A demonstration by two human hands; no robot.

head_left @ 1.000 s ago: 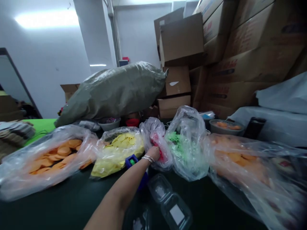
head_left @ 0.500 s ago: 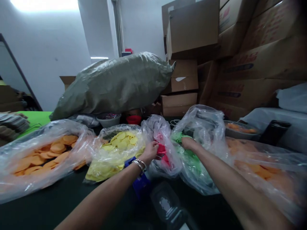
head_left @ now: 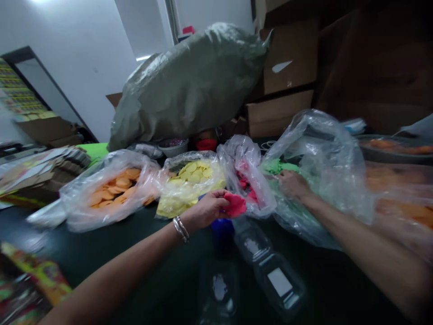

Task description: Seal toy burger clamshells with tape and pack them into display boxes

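My left hand (head_left: 211,208), with bracelets on its wrist, pinches a flat pinkish-red piece (head_left: 234,205) with a wavy edge. It is held in front of the clear plastic bag (head_left: 267,192) that contains more red pieces. My right hand (head_left: 293,184) reaches into the opening of another clear bag (head_left: 316,225), its fingers curled at the green pieces (head_left: 281,167). Whatever is between those fingertips is hidden. Beneath my left hand stands a dark blue object (head_left: 222,228), partly covered. Clear plastic containers (head_left: 280,282) lie on the dark table nearby.
Left of the hands are bags of yellow discs (head_left: 194,174) and orange discs (head_left: 117,187). More orange pieces (head_left: 412,210) are bagged at the right. A large grey-green sack (head_left: 192,85) and cardboard boxes (head_left: 289,58) stand behind. Stacked cardboard (head_left: 50,174) lies at far left.
My left hand has come out of the red pieces' bag toward me, now with a red piece. My right hand stays at the green pieces. The view has tilted down and turned left.
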